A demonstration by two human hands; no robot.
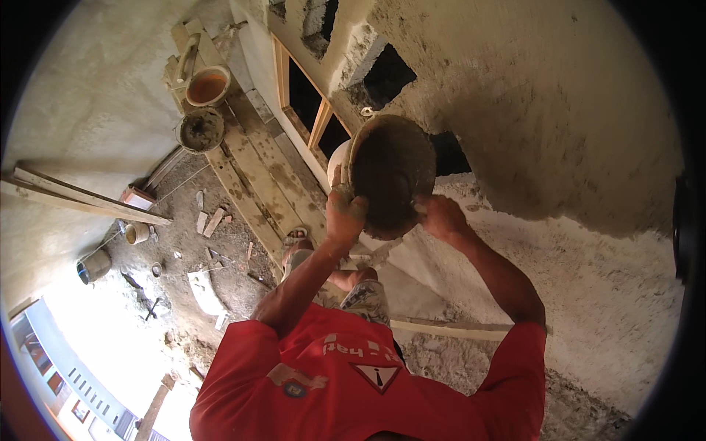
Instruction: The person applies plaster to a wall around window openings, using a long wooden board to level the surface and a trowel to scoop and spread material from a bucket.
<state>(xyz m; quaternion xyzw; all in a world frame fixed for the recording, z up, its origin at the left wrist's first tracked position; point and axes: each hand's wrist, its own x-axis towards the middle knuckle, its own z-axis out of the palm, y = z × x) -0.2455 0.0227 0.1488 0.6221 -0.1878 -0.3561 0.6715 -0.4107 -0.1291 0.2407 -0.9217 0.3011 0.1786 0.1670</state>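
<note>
A round mortar bucket (pixel 391 140) is held up before the wall, its dark mouth turned toward me. My left hand (pixel 346 217) is closed on the lower left of the rim, thumb at the edge. On the opposite side, my right hand (pixel 439 215) grips the rim with bent fingers. Inside, the bucket is mostly in shadow, so what it contains is hard to make out. Behind it the wall (pixel 559 88) bears a darker, damp-looking coat on its upper part, with a rough, paler surface lower down.
My foot rests on a plank platform (pixel 257 165). At its far end are an orange-lined basin (pixel 207 87), a bucket of grey material (pixel 201 130) and a wooden-handled tool (pixel 189 59). A wooden frame (pixel 321 125) borders dark openings. Brick pieces (pixel 213 222) litter the ground below; long boards (pixel 88 198) lean left.
</note>
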